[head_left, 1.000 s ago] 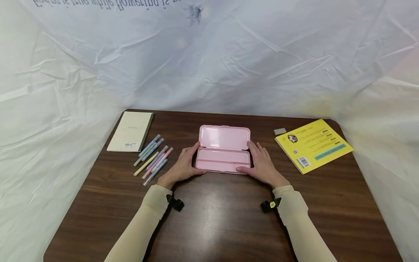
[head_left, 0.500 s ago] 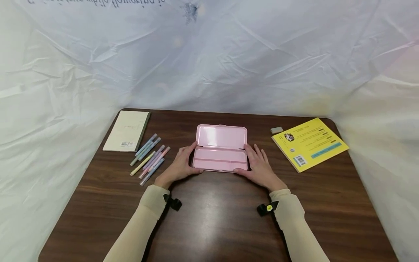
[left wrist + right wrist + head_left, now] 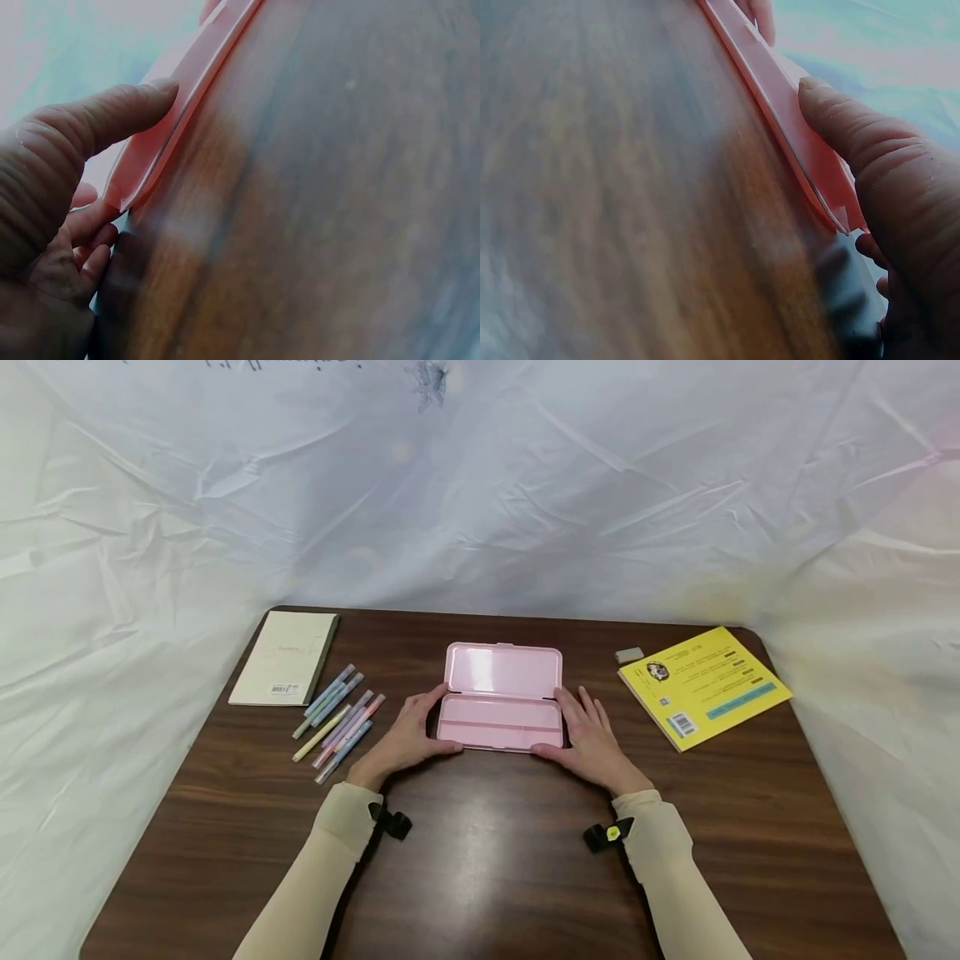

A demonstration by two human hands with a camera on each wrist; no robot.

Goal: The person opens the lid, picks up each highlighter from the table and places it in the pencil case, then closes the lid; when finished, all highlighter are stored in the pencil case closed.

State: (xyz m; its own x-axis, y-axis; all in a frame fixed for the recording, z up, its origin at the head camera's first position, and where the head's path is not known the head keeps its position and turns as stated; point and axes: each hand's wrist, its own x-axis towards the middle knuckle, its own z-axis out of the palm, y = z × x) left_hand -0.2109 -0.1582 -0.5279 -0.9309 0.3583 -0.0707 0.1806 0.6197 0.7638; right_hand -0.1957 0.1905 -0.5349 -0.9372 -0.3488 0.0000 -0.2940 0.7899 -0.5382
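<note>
An opened pink pencil case lies on the brown table, its lid tipped back behind the base. The base has a long divided tray, with nothing visible inside. My left hand holds the case's left end, thumb against the front edge and fingers along the side. At the opposite end, my right hand grips it the same way. Both wrist views show a thumb on the pink front wall, with the other fingers partly hidden behind the corner.
Several pastel pens lie left of the case, near a cream notepad. To the right are a small grey eraser and a yellow book. Pale cloth hangs behind the table and at its sides.
The whole head view has shifted slightly, so everything appears a little further left. Both hands keep their places at the ends of the pencil case.
</note>
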